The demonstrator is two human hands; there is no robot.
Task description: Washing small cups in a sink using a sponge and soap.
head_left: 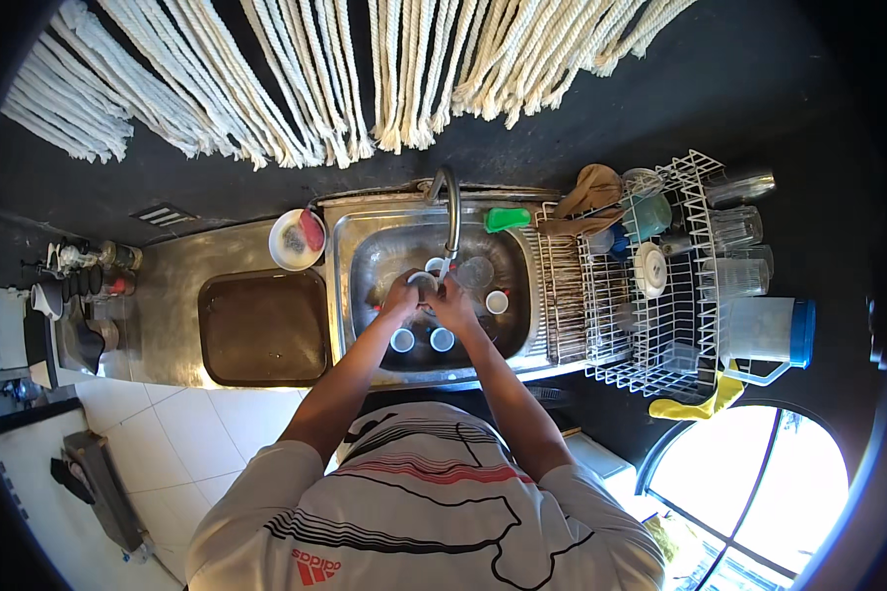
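Both my hands meet over the steel sink (365, 258), under the curved tap (451, 202). My left hand (402, 295) grips a small round cup (423, 283) held below the spout. My right hand (451, 303) presses against the same cup from the right. Several small white cups lie in the basin, two of them (403, 340) (443, 339) near the front edge, one (497, 301) to the right. A clear glass (474, 272) lies in the basin just behind my right hand.
A dark brown tray (264, 327) sits left of the sink. A white bowl (296, 239) with a red item stands behind it. A green sponge (506, 218) lies by the tap. A white wire dish rack (660, 295) holds glasses, cups and a jug (769, 330) at right. Rope fringe (315, 69) hangs above.
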